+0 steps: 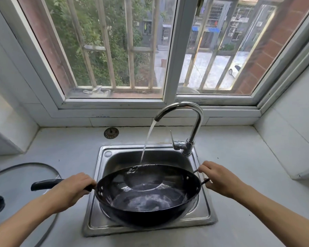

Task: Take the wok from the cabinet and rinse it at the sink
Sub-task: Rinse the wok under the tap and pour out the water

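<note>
The black wok (148,195) hangs over the steel sink (206,213), water pooled in its bowl. The left hand (73,188) is clenched round its long handle; the right hand (218,177) grips the small loop handle. The faucet (189,125) pours a stream that seems to land just behind the far rim. A glass lid (25,175) lies on the desk (248,157), left.

Both forearms are showing bare, the left hand (73,188) and right hand (219,179) wearing no gloves or rings.
</note>
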Available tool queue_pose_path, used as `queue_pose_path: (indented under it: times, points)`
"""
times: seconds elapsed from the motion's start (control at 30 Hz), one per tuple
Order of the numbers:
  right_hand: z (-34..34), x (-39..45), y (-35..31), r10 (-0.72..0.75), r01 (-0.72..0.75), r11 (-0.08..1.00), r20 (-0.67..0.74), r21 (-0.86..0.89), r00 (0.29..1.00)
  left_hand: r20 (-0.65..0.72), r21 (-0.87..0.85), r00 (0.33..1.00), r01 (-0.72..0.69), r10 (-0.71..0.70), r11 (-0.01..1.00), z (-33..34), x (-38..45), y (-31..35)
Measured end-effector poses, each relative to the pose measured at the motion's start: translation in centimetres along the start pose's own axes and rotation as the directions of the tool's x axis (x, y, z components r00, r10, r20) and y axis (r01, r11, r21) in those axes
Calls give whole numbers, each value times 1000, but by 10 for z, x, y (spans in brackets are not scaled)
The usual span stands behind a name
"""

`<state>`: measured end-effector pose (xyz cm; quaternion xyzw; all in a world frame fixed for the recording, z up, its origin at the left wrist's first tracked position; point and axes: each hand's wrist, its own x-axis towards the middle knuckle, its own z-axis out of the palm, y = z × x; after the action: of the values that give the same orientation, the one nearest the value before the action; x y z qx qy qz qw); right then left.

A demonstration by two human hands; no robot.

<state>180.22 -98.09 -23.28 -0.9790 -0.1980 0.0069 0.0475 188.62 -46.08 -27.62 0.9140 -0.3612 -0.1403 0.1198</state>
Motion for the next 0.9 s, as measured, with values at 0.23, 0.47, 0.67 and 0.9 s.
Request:
queue_pose_path:
  times: [0.23,0.47,0.67,0.9]
  points:
    - [-1,7,4,89,-87,996,69,-31,994,24,-58,1000,-3,5,998,-6,-1,1]
    - [-12,12,6,75,-86,995,224,40,972,25,-88,997,69,-67,994,-5,-3,2]
    - [-8,11,3,46,-56,994,108,95,993,-98,-79,988,108,-115,991,1,-7,0]
    - [-10,18,7,-83,89,992,-70,86,994,-246,-73,960,117,-132,990,-6,-9,-3]
